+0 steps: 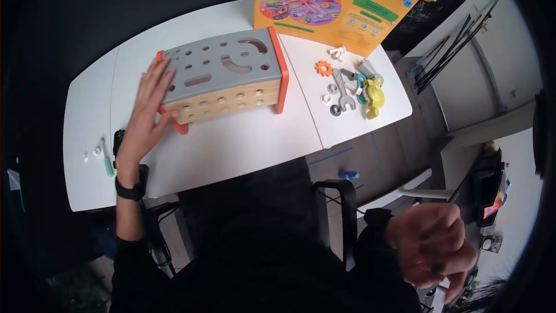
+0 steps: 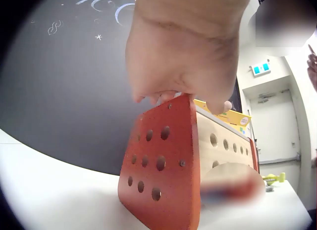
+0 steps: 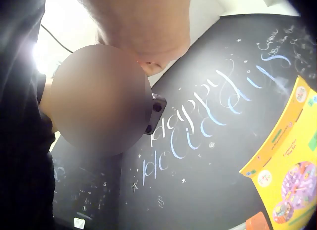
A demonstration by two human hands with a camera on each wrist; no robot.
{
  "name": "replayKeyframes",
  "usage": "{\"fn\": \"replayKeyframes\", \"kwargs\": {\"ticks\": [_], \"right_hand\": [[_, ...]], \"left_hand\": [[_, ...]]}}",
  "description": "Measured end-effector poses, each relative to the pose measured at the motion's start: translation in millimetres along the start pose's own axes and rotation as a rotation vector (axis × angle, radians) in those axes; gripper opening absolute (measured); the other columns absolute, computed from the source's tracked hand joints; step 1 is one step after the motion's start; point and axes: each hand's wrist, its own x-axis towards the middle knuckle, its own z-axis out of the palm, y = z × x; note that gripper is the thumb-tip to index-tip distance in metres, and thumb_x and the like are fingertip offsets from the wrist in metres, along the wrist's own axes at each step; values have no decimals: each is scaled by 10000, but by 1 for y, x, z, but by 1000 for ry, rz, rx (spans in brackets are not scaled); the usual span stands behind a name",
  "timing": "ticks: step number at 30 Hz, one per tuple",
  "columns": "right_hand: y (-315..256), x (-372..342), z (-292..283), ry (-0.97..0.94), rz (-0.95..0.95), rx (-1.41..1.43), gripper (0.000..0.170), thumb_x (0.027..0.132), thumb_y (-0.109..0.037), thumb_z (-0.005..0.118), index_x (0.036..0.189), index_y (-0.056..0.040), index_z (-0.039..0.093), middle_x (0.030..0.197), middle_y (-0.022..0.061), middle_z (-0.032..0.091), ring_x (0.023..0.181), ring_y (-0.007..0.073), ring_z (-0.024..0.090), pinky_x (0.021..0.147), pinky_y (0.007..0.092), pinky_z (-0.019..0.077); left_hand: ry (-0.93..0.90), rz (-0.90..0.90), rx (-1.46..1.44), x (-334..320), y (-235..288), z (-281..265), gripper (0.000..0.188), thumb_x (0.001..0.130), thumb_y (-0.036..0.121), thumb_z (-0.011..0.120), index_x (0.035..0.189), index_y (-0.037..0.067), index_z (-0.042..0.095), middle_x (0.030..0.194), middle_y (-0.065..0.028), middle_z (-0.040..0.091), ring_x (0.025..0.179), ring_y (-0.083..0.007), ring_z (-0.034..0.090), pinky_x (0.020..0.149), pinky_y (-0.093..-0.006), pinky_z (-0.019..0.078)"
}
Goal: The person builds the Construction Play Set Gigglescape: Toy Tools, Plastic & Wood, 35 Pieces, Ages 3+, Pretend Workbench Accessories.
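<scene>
A toy workbench [image 1: 223, 87] with a grey holed top, wooden front and red end panels stands on the white table. My left hand [image 1: 147, 110] rests on its left end, fairly straight fingers along the top edge and thumb at the front corner. In the left wrist view, the left hand [image 2: 183, 56] lies over the top of the red end panel [image 2: 163, 160]. Away from the table, my right hand [image 1: 434, 246] is raised at the lower right, fingers curled, with nothing seen in it. In the right wrist view, the right hand [image 3: 148, 27] is near a blurred head.
A yellow Construction Play Set box [image 1: 330, 8] stands behind. Toy parts lie at right: a grey wrench [image 1: 344, 95], an orange gear [image 1: 324, 68], a yellow-green piece [image 1: 374, 98], screws and nuts. A green-handled screwdriver [image 1: 107, 159] lies at left. A chair armrest [image 1: 341, 203] is in front.
</scene>
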Motion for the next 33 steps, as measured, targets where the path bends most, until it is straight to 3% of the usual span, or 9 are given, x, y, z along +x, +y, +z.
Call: {"fn": "replayKeyframes", "kwargs": {"ticks": [2, 4, 6, 10, 17, 21, 25, 32, 33], "right_hand": [[11, 4, 4, -82, -129, -19, 143, 779, -152, 801, 887, -213, 731, 624, -66, 501, 432, 78, 464, 392, 223, 333], [26, -6, 6, -111, -101, -4, 106, 759, -174, 822, 770, -179, 716, 641, -35, 496, 452, 92, 479, 363, 222, 338], [41, -9, -9, -388, -51, 72, 103, 766, -151, 813, 757, -114, 717, 646, 0, 530, 446, 107, 496, 355, 245, 324], [59, -24, 0, -488, 162, -134, 122, 784, -32, 623, 797, -68, 739, 564, 9, 537, 412, 134, 497, 379, 282, 340], [98, -45, 8, -998, 824, -493, 210, 861, -85, 628, 1048, -2, 677, 846, 101, 671, 801, 259, 676, 698, 345, 533], [112, -68, 0, -1368, 976, -714, 448, 920, -235, 660, 1316, -54, 553, 1282, 138, 590, 1118, 319, 603, 978, 405, 487], [115, -74, 2, -1677, 1178, -738, 537, 904, -290, 684, 1364, -59, 533, 1479, 101, 472, 1244, 326, 542, 1095, 370, 422], [136, -88, -18, -1636, 1254, -714, 398, 915, -313, 657, 1192, -27, 652, 1363, 152, 586, 1112, 366, 621, 993, 379, 479], [143, -92, -26, -1628, 1178, -648, 368, 912, -321, 645, 1120, -17, 656, 1115, 179, 640, 1008, 381, 643, 904, 414, 499]], "left_hand": [[-8, -39, -68, 2, 6, 7, 637, 881, 248, 664, 1469, 122, 456, 1596, -80, 315, 1486, -305, 257, 1210, -461, 262], [1, -54, -29, 2, 5, 11, 601, 900, 249, 652, 1466, 152, 476, 1580, -58, 357, 1484, -285, 275, 1204, -485, 267], [45, -30, -51, 2, 5, 11, 552, 927, 255, 627, 1450, 136, 496, 1547, -59, 414, 1475, -285, 295, 1201, -483, 274], [71, -14, -69, 2, 8, 10, 531, 915, 219, 642, 1420, 102, 526, 1517, -80, 454, 1461, -308, 318, 1187, -456, 300], [102, -20, -123, 0, 16, 13, 544, 919, 158, 629, 1446, 125, 499, 1537, -66, 430, 1471, -299, 301, 1200, -469, 272], [126, -13, -128, 0, 17, 12, 540, 914, 128, 631, 1439, 111, 504, 1537, -65, 431, 1470, -297, 302, 1201, -466, 271], [136, -27, -143, 0, 17, 14, 533, 918, 130, 628, 1437, 109, 506, 1530, -67, 439, 1466, -302, 310, 1201, -464, 271], [155, -1, -148, 0, 16, 18, 523, 919, 169, 642, 1419, 81, 521, 1515, -93, 453, 1451, -324, 332, 1186, -455, 293], [149, -7, -146, 0, 15, 19, 518, 937, 205, 627, 1432, 104, 514, 1524, -81, 445, 1456, -315, 326, 1187, -464, 286]]}}
